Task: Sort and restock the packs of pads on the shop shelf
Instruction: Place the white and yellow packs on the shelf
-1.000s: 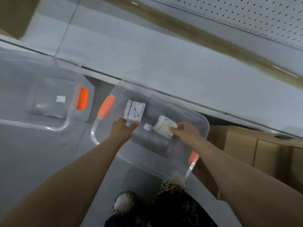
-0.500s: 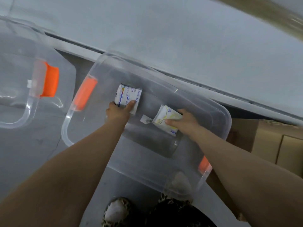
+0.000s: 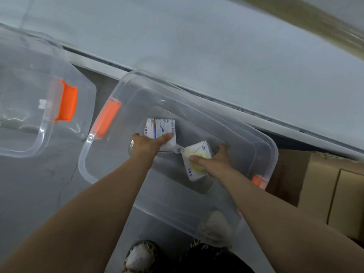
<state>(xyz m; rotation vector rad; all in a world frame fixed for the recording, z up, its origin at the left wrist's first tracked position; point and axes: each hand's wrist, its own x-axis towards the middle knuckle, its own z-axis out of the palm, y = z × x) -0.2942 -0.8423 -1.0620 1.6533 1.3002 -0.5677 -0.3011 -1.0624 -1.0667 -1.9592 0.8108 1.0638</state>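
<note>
Both my hands reach down into a clear plastic bin (image 3: pixel 272 154) with orange handles on the floor. My left hand (image 3: pixel 146 144) grips a white pack of pads with blue print (image 3: pixel 160 128), thumb across its front. My right hand (image 3: pixel 214 161) grips a white pack with yellow print (image 3: pixel 197 154), thumb on its face and fingers behind it. The two packs are close together near the bin's bottom. The grey shop shelf (image 3: pixel 216 50) runs above the bin and looks bare here.
A second clear bin (image 3: pixel 25 152) with an orange handle (image 3: pixel 68 103) stands to the left on the grey floor. Cardboard boxes (image 3: pixel 325 190) sit under the shelf at the right. My shoes (image 3: pixel 139 257) are just below the bin.
The view has dropped closer to the bin. Both hands closed round their packs and the yellow pack has tilted more upright in my right hand.
</note>
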